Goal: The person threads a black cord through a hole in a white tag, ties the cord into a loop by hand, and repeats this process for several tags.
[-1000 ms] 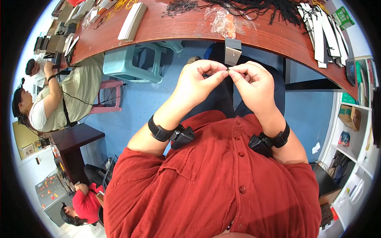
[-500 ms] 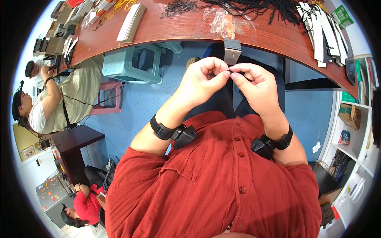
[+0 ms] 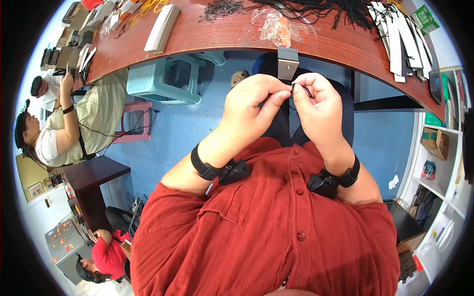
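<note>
Both hands meet in front of my lap, just below the table's front edge. My left hand (image 3: 254,102) is closed, thumb and forefinger pinched on a thin black cord (image 3: 309,92). The same cord is pinched by my right hand (image 3: 318,103), and a small loop of it shows by the curled right fingers. The fingertips hide the join between the hands. Right beyond them, at the table edge, sits a small block-shaped stack or box (image 3: 288,66) with a dark top and pale front. A heap of black cords (image 3: 340,12) lies farther back.
On the brown table (image 3: 212,37) are clear plastic wrap with orange bits (image 3: 283,32), a white strip stack (image 3: 163,29), small black pieces (image 3: 222,9) and white strips (image 3: 397,44). A teal stool (image 3: 148,81) stands below. Co-workers sit at left; shelves (image 3: 439,182) stand at right.
My hands have turned slightly and shifted a little to the right. A dark loop of the cord now shows at the right fingers. A co-worker at left has raised a hand.
</note>
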`<action>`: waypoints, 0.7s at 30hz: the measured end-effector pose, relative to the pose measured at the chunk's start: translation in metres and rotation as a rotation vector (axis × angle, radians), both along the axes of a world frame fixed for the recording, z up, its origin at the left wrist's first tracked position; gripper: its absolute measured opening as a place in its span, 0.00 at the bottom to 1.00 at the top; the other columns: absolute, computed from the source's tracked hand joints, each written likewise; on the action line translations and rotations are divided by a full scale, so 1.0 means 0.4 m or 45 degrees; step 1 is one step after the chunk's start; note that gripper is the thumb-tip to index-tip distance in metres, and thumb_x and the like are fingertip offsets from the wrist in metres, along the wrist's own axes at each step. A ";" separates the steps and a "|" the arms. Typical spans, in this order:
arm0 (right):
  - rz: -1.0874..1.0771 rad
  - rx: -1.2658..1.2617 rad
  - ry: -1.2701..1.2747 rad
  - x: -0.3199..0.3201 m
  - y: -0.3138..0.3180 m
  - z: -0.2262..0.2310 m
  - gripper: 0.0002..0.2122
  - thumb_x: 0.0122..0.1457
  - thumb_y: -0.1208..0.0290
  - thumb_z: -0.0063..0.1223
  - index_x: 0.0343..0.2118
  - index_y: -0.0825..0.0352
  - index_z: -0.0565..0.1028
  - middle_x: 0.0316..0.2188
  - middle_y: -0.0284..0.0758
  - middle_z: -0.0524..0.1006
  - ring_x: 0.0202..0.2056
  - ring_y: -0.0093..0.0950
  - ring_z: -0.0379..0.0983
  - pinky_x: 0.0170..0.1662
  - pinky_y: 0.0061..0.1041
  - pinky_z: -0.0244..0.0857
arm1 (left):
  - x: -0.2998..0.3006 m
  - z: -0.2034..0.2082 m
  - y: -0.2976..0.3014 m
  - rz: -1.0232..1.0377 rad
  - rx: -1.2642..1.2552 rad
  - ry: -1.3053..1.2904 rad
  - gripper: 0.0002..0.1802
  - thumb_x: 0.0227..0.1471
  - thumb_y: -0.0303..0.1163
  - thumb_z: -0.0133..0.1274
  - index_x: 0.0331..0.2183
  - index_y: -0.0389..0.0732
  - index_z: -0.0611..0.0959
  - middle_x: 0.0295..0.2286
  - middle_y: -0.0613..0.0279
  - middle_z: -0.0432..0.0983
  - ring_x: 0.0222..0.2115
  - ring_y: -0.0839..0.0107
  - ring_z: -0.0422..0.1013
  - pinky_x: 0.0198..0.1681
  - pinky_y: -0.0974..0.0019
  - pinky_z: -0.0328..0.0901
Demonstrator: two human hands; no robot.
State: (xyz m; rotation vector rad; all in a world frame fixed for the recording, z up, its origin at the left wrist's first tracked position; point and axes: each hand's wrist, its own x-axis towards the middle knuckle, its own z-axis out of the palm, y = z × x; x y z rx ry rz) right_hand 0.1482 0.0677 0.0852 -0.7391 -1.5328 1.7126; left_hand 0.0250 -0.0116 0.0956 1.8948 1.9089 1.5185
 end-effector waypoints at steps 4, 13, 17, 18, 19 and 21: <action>0.101 0.016 -0.034 0.013 0.003 0.010 0.01 0.53 0.80 0.50 0.28 0.69 0.71 0.16 0.19 0.62 0.18 0.07 0.53 0.19 0.10 0.49 | 0.025 0.010 -0.010 0.032 -0.305 -1.003 0.06 0.46 0.23 0.55 0.31 0.37 0.80 0.26 0.66 0.74 0.26 0.80 0.69 0.29 0.78 0.63; 0.242 -0.147 0.094 0.020 0.025 0.018 0.02 0.54 0.76 0.51 0.29 0.69 0.73 0.18 0.21 0.67 0.16 0.06 0.54 0.17 0.09 0.47 | 0.005 0.011 -0.024 -0.147 -0.344 -1.070 0.06 0.49 0.24 0.52 0.33 0.37 0.76 0.26 0.66 0.73 0.25 0.81 0.68 0.27 0.79 0.63; 0.541 -0.898 0.190 0.039 0.039 -0.014 0.05 0.56 0.72 0.50 0.28 0.67 0.73 0.20 0.24 0.70 0.13 0.07 0.51 0.15 0.09 0.44 | 0.004 -0.011 -0.019 -0.353 -0.345 -1.393 0.02 0.51 0.27 0.50 0.29 0.40 0.74 0.25 0.68 0.71 0.24 0.82 0.67 0.25 0.80 0.61; 0.605 -1.099 0.236 0.040 0.033 -0.029 0.05 0.56 0.71 0.50 0.27 0.67 0.73 0.20 0.25 0.70 0.13 0.07 0.50 0.14 0.09 0.43 | 0.002 -0.021 -0.019 -0.357 -0.345 -1.393 0.02 0.51 0.27 0.50 0.29 0.40 0.74 0.25 0.68 0.71 0.24 0.82 0.67 0.25 0.80 0.61; 0.725 -1.143 0.266 0.041 0.033 -0.036 0.04 0.56 0.73 0.49 0.30 0.67 0.73 0.21 0.25 0.71 0.13 0.09 0.54 0.15 0.10 0.46 | -0.001 -0.028 -0.020 -0.330 -0.327 -1.533 0.02 0.52 0.27 0.49 0.29 0.41 0.73 0.25 0.69 0.71 0.23 0.83 0.66 0.25 0.80 0.61; 0.677 -0.654 -0.029 0.043 0.044 -0.029 0.04 0.56 0.73 0.48 0.32 0.67 0.73 0.22 0.26 0.71 0.14 0.11 0.58 0.15 0.10 0.49 | -0.002 -0.027 -0.023 -0.305 -0.361 -1.647 0.01 0.52 0.28 0.48 0.29 0.43 0.73 0.24 0.71 0.70 0.23 0.85 0.65 0.25 0.81 0.59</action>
